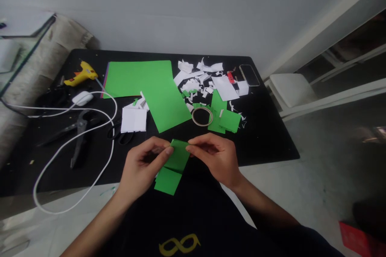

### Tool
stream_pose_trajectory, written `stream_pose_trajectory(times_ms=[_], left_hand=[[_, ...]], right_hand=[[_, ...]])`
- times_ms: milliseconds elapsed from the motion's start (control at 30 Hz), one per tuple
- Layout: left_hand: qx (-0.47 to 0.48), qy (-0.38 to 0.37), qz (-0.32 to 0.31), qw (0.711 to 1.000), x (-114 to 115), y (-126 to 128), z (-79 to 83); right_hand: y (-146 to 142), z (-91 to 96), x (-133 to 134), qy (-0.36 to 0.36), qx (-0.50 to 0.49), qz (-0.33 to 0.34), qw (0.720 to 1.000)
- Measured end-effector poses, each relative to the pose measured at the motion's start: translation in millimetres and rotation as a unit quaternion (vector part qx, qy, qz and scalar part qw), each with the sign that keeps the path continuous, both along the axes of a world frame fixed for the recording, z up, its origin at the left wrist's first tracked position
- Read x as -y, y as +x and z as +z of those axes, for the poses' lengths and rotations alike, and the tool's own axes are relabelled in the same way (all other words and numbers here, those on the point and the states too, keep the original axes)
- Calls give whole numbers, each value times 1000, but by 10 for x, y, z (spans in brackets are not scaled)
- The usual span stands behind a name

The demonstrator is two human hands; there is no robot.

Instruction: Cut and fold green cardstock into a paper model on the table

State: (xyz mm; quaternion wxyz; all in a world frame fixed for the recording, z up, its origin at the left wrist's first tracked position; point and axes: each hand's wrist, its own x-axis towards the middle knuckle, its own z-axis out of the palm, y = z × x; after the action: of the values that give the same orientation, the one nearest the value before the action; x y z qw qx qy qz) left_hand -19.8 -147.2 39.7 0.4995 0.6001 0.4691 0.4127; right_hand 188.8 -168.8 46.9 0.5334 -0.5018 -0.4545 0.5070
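A green paper strip [178,156] with a fold near its top edge is held up in front of my body, past the table's near edge. My left hand [147,160] pinches its upper left corner between thumb and fingers. On the opposite corner, my right hand [215,156] is closed in a similar pinch. Below the strip hangs or lies another green paper piece [169,180]; whether the two are joined I cannot tell. Just beyond the hands, a large green sheet [169,104] and a roll of tape [202,116] lie on the table.
The black table [265,136] bears white paper scraps [193,84], green pieces [229,120], a folded white paper [134,119] and a phone [249,75]. At left are a yellow glue gun [83,74], large scissors [79,136] and a looping white cable [113,140]. A wall stands behind.
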Motion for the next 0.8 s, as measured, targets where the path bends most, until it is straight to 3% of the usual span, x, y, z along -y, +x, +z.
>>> stream_pose_trajectory(times_ms=[800], left_hand=[[62,0,69,996,-31,121,29]], right_hand=[[18,41,-21,75,73,19,994]])
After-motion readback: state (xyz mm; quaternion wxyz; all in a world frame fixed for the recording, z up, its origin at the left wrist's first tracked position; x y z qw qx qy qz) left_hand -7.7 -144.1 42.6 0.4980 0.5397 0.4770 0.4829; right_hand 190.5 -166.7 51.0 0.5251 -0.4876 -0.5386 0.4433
